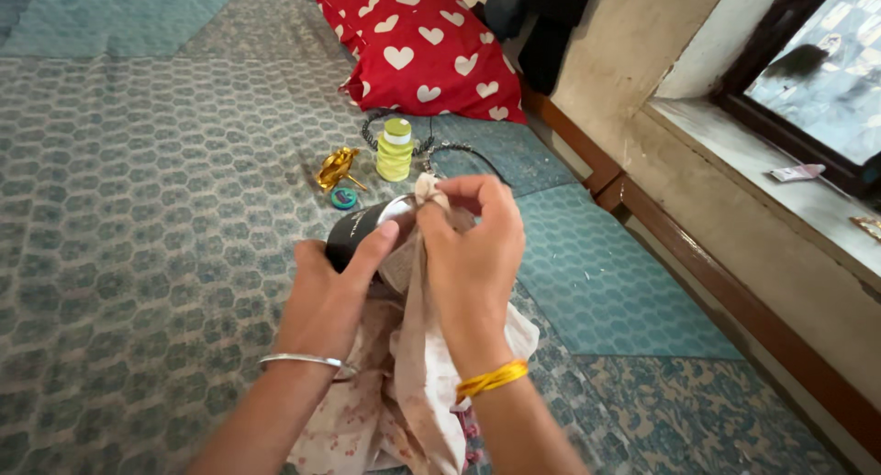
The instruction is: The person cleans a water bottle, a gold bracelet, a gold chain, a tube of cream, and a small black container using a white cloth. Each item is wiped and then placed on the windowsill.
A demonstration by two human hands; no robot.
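While the left hand (pixel 335 287) grips a black jar (pixel 360 236) from below to keep it steady, the right hand (pixel 473 255) pinches a pale cloth (pixel 404 383) onto its shiny top, maybe rubbing it. Beyond both hands, a green spool (pixel 395 150) stands on the bed (pixel 138 209).
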